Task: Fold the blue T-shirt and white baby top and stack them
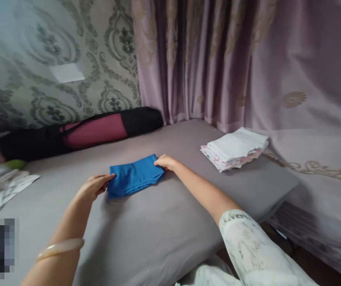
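A folded blue cloth (135,174), perhaps a garment, is held between my two hands just over the grey bed sheet (146,234). My left hand (95,186) pinches its left edge, thumb and fingers closed on it. At the right end, my right hand (166,162) grips the upper corner in the same way. Several layers show along the cloth's near edge. How far the cloth is lifted off the sheet I cannot tell.
A stack of folded white and floral cloths (237,147) lies to the right, by the purple curtain (230,59). Along the wall stretches a long black and maroon bag (95,131). Loose pale clothes (0,184) are heaped at the left. The bed's edge (280,198) drops off at the right.
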Demonstrator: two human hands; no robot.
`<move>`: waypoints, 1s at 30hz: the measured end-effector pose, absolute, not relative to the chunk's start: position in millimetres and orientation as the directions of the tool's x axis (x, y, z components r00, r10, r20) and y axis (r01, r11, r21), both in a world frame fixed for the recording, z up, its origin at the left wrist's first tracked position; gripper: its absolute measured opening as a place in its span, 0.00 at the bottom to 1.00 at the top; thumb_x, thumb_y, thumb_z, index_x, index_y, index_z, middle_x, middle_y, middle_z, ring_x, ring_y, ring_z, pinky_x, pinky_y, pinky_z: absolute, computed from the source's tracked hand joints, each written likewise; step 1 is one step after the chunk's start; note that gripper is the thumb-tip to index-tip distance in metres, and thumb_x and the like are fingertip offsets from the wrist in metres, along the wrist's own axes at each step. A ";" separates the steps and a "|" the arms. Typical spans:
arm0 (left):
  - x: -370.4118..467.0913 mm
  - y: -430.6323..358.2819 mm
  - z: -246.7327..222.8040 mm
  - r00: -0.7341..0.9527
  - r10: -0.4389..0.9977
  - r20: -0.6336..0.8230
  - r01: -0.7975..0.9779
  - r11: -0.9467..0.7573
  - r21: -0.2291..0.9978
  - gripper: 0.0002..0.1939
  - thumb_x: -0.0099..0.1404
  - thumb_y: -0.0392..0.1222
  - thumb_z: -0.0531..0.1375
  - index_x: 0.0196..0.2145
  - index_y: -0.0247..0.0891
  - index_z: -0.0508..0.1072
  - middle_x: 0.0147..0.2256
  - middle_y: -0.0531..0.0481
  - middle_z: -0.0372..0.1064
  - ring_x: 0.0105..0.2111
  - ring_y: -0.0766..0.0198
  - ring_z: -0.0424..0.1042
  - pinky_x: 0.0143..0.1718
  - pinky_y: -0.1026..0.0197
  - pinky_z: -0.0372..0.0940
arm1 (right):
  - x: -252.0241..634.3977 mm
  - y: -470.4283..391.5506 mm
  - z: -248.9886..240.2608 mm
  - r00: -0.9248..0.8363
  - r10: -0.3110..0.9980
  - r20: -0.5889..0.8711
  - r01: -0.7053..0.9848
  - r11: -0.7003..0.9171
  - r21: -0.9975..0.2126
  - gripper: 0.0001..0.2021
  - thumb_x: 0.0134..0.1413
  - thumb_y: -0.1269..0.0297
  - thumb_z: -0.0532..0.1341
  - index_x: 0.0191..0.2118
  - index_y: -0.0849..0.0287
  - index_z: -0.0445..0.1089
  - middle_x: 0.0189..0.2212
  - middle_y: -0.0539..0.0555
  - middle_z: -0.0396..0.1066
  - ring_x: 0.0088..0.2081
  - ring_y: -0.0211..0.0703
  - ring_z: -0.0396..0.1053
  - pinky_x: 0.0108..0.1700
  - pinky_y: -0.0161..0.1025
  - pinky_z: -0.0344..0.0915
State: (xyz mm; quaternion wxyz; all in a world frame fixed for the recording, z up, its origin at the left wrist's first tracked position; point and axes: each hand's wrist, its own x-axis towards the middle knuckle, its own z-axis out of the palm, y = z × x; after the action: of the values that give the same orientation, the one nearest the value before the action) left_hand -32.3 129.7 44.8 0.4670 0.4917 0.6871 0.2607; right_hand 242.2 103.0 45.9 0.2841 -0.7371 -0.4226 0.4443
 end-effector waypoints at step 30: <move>333.7 65.8 128.5 0.562 0.813 -0.151 0.087 0.124 0.989 0.08 0.50 0.39 0.65 0.19 0.34 0.71 0.19 0.50 0.68 0.14 0.74 0.56 0.17 0.67 0.47 | 576.6 -15.8 192.2 0.715 0.697 0.065 0.699 -0.714 -0.029 0.14 0.52 0.63 0.64 0.45 0.61 0.75 0.43 0.63 0.74 0.46 0.56 0.70 0.46 0.46 0.66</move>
State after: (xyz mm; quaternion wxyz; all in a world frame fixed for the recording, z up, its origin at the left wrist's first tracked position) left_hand 333.7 65.8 128.5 0.6489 0.5998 0.3752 0.2799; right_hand 576.6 -15.8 192.2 0.0257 -0.9256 -0.3769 -0.0246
